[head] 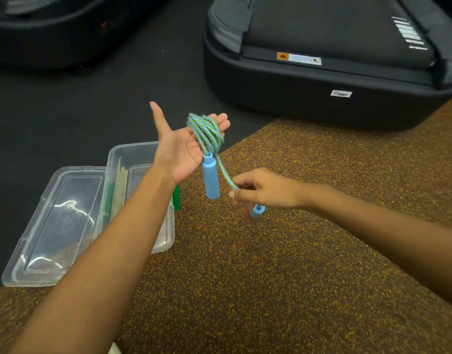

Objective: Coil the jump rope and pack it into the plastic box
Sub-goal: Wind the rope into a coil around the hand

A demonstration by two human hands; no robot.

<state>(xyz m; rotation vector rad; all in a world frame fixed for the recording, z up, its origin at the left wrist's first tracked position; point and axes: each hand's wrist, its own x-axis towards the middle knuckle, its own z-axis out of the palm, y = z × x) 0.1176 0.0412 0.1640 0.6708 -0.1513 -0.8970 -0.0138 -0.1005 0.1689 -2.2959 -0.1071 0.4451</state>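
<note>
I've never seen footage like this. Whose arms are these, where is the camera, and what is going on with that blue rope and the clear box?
There is no machine here: these are a person's two bare arms, filmed by one wide camera worn on the head, looking down.

The left hand is open, with the jump rope coiled around its fingers; one blue handle hangs from the coil. The right hand pinches the loose end of the rope, with the second handle dangling just below it.

On the floor to the left sit a clear plastic box and, beside it, its lid. Something green already lies in the box. Behind is dark gym equipment.
</note>
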